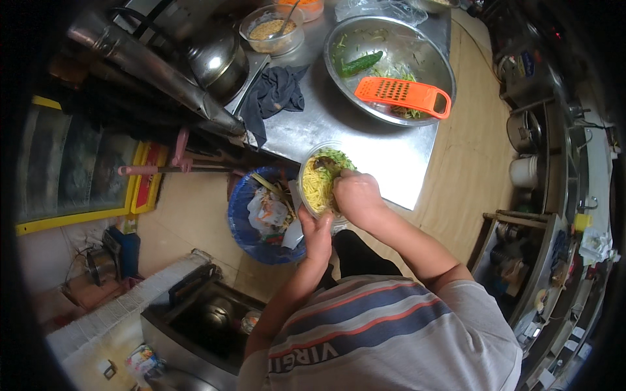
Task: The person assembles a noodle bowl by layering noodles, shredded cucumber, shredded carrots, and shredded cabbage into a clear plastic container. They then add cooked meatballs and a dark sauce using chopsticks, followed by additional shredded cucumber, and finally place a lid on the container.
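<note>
A clear round bowl of yellow noodles and shredded green cucumber is held in front of me, near the table's front edge. My left hand grips its near left rim. Over the right side of the bowl, my right hand is closed, its fingertips down at the food; what they hold, if anything, is hidden. Some dark sauce or topping lies on the noodles. Beyond, a large steel basin holds a partly cut cucumber and shreds, with an orange grater resting across its rim.
Below the bowl, at left, stands a bin lined with a blue bag, holding waste. On the steel table lie a dark cloth and a bowl of chopped yellowish food with a spoon. A lidded pot stands far left; shelves line the right.
</note>
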The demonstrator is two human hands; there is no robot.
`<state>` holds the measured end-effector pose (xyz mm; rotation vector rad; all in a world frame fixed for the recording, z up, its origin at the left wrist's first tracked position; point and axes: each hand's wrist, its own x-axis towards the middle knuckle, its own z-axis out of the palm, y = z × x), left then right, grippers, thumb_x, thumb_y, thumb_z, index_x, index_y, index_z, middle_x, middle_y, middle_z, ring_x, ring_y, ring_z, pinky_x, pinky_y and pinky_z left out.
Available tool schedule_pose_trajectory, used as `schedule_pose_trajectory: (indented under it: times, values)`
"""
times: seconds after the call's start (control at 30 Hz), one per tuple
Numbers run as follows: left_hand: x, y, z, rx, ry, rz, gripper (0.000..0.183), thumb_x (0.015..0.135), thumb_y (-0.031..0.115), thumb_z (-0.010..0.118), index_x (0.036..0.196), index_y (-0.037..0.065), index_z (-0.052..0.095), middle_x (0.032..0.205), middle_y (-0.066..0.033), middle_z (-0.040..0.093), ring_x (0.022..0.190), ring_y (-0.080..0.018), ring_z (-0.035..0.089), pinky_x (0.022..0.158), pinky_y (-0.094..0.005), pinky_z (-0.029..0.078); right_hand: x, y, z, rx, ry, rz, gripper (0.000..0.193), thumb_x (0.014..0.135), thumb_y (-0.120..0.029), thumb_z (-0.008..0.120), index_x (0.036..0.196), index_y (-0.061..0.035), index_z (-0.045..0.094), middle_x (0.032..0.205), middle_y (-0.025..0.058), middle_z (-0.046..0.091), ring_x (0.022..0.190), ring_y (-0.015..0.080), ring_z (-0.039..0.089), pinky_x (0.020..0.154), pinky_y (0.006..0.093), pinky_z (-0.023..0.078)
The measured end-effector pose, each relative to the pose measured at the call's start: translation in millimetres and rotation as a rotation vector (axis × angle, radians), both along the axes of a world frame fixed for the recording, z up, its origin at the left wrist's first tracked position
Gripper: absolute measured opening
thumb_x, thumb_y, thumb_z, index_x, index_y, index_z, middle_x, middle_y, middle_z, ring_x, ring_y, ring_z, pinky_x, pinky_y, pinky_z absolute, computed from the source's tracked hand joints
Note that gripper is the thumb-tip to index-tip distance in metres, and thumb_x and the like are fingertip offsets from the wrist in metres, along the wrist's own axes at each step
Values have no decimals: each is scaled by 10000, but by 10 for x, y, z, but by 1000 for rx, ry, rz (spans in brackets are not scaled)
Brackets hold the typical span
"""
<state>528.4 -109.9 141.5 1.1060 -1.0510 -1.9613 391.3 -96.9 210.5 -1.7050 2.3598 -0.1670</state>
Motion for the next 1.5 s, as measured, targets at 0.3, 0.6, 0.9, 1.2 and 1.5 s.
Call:
schedule_pose_trajectory:
  times: [0.3, 0.6, 0.9, 1.2, 1.5]
  values:
    - [-10, -21, -6, 32, 22, 19, 544, 815, -14, 518, 1309, 6, 291, 1266, -104, 419, 1151, -186, 434, 1000, -329, 345, -120, -17, 82, -105, -229, -154, 117, 724, -144, 631, 726, -32, 667, 804, 117, 654, 690, 277, 656, 593, 370, 508]
    - [22, 7, -193, 195, 141, 84, 530, 838, 14, 519, 1322, 15, 302, 1280, -100, 423, 1147, -187, 444, 990, -324, 352, 798, -185, 363, -450, -561, 53, 276, 764, -27, 633, 1040, -52, 628, 861, 111, 601, 774, 289, 604, 601, 374, 494]
    - [51, -40, -130, 162, 135, 69, 499, 860, 38, 524, 1317, 19, 325, 1275, -108, 452, 1139, -199, 472, 972, -338, 382, 36, 162, -29, -636, -421, -392, 62, 795, -75, 655, 847, -44, 641, 783, 132, 598, 671, 295, 611, 603, 376, 491]
    - [73, -71, -152, 202, 102, 66, 452, 885, 64, 514, 1309, 52, 361, 1262, -106, 498, 1150, -234, 505, 977, -380, 412, 36, 169, -176, -487, -319, -486, 52, 808, -87, 622, 832, -41, 629, 779, 151, 606, 688, 347, 598, 611, 395, 480]
    - [103, -94, -183, 363, 216, 59, 492, 913, 60, 467, 1370, 83, 287, 1288, -84, 448, 1151, -204, 487, 961, -354, 423, 470, 54, -77, -610, -674, -254, 74, 810, -74, 612, 863, -23, 621, 832, 160, 632, 740, 351, 622, 643, 398, 505]
